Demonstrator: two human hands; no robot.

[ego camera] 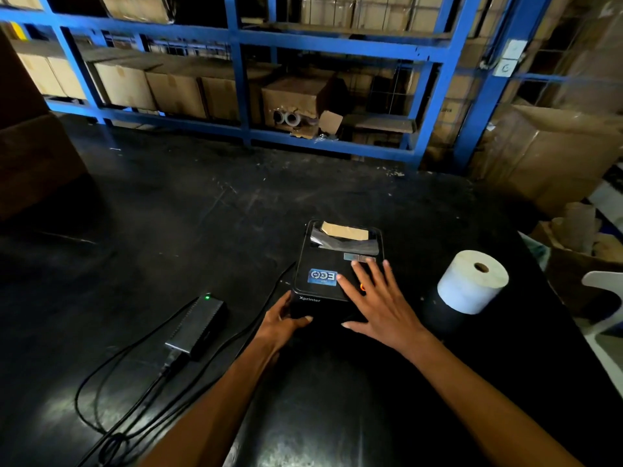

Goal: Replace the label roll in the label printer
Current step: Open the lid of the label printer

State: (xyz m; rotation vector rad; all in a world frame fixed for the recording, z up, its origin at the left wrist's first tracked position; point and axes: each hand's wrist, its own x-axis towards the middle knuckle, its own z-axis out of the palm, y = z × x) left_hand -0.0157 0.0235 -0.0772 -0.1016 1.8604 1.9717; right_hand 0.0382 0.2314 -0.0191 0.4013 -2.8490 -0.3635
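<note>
Gripping label printer corner, left hand fingers curled, right hand fingers spread flat on top

Warehouse or stockroom, probably (dim light): blue steel racking stacked with cardboard cartons, black packing table.

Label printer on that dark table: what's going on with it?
A person is working bare-handed on the black label printer, whose lid looks shut. The left hand grips the printer's near left corner, while the right hand lies flat on the lid with its fingers spread. A fresh white label roll stands on end to the right of the printer, untouched. To the left, a power adapter shows a green light.
</note>
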